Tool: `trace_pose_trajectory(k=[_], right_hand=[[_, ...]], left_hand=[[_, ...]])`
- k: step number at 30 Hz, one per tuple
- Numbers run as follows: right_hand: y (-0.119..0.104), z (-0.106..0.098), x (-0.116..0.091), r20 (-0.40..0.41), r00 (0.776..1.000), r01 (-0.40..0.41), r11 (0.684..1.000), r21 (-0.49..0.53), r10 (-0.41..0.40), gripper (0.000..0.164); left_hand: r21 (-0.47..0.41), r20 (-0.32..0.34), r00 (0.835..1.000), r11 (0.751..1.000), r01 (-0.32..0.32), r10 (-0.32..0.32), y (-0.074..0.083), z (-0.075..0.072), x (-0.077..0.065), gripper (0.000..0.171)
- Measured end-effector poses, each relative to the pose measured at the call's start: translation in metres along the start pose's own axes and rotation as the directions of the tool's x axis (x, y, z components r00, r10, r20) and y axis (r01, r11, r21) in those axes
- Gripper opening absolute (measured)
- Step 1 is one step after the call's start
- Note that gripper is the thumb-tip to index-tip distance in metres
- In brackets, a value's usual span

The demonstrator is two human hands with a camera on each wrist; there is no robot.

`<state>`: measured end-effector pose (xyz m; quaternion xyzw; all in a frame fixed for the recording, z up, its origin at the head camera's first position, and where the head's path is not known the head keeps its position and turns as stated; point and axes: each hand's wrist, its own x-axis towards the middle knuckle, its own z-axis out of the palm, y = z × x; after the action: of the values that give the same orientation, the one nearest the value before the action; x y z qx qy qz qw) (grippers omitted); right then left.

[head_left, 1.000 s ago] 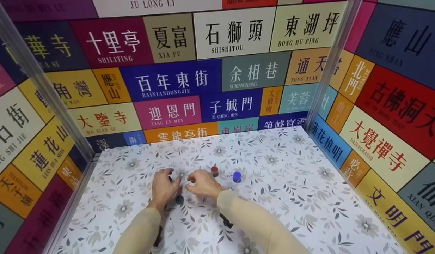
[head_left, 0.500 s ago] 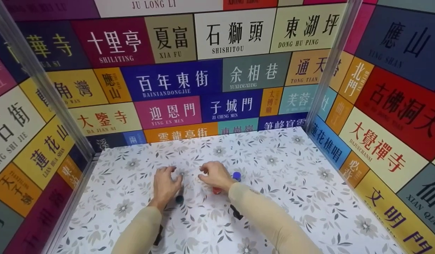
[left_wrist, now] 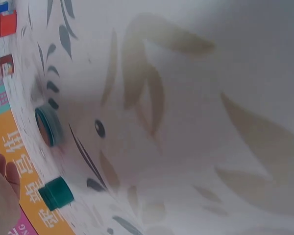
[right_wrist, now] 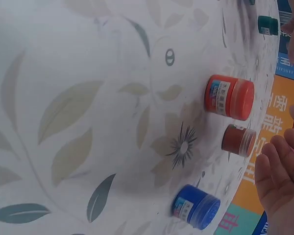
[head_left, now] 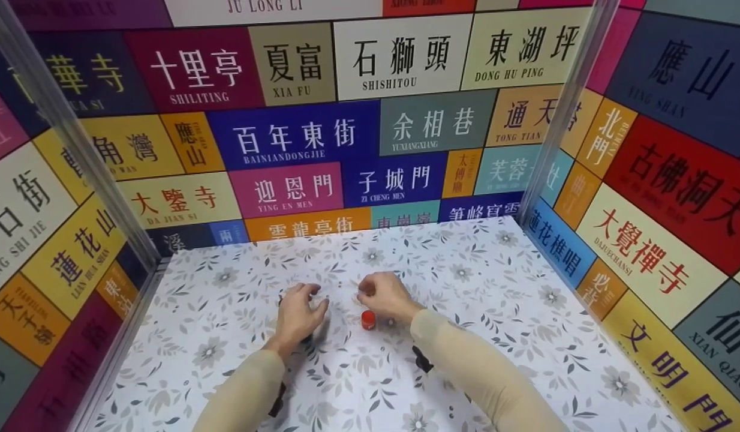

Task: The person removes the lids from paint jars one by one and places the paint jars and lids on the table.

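Over the table, my left hand [head_left: 299, 315] hovers with loosely bent fingers and holds nothing. Below it, mostly hidden from the head, stand a green paint jar [left_wrist: 56, 192] and a dark teal jar [left_wrist: 48, 126], both plain in the left wrist view. My right hand [head_left: 388, 295] hangs to the right, fingers curved around nothing. The right wrist view has its fingers [right_wrist: 279, 164] beyond a brown jar [right_wrist: 238, 140] and a blue jar [right_wrist: 196, 206], both hidden from the head. A red jar [head_left: 368, 320] stands just in front of the right hand.
A white cloth with grey leaves and flowers covers the table [head_left: 454, 252]. Colourful sign panels [head_left: 292, 135] wall in the back and both sides, with pale metal posts [head_left: 562, 114] at the corners. A black strap [head_left: 422, 359] sits at the right wrist.
My right hand has moved to the right, uncovering the red jar and covering the blue one. My left hand has shifted a little rightward over the green jars.
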<state>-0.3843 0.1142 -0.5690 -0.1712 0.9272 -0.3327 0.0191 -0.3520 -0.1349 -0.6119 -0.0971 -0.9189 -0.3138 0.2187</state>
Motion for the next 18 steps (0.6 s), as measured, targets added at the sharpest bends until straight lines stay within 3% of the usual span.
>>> trace_pose_trajectory(k=[6, 12, 18], right_hand=[[0.01, -0.008, -0.007, -0.048, 0.998, 0.037, 0.999, -0.014, -0.038, 0.023], [0.024, -0.012, -0.016, -0.053, 0.999, -0.001, 0.999, -0.033, -0.001, 0.024], [0.031, -0.015, -0.023, -0.028, 0.999, -0.019, 1.0, -0.002, 0.019, 0.029]], left_hand=[[-0.001, 0.083, 0.996, 0.999, 0.045, -0.045, 0.011, 0.005, 0.001, 0.033], [-0.027, 0.207, 0.971, 0.991, 0.131, -0.123, 0.019, 0.009, 0.0, 0.037], [-0.032, 0.259, 0.962, 0.994, 0.104, -0.092, 0.021, 0.017, -0.003, 0.043]])
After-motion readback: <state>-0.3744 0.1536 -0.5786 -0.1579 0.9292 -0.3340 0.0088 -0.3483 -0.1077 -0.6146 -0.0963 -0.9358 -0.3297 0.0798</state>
